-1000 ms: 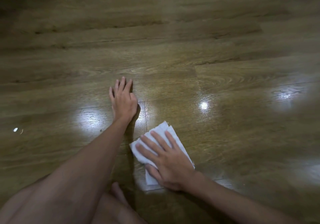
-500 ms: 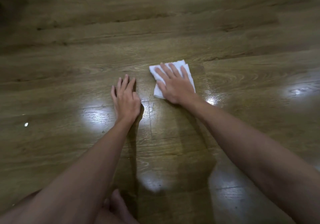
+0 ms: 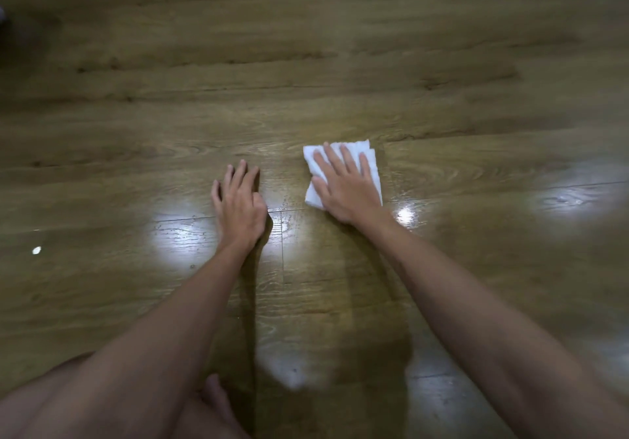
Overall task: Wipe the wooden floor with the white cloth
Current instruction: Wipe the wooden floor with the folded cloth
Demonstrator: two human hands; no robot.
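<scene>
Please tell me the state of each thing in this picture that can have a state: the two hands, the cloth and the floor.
left hand: open, fingers straight, resting flat on the floor.
right hand: open, fingers spread, pressing flat on the cloth.
white cloth: folded, lying flat on the floor under the right hand.
wooden floor: glossy, with bright light reflections; a small white speck lies far left.

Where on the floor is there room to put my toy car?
The brown wooden floor is bare beyond both hands' fingertips and right of the folded white cloth. Crowded: the narrow strip between the left hand, flat on the boards, and the right hand pressing that cloth.
</scene>
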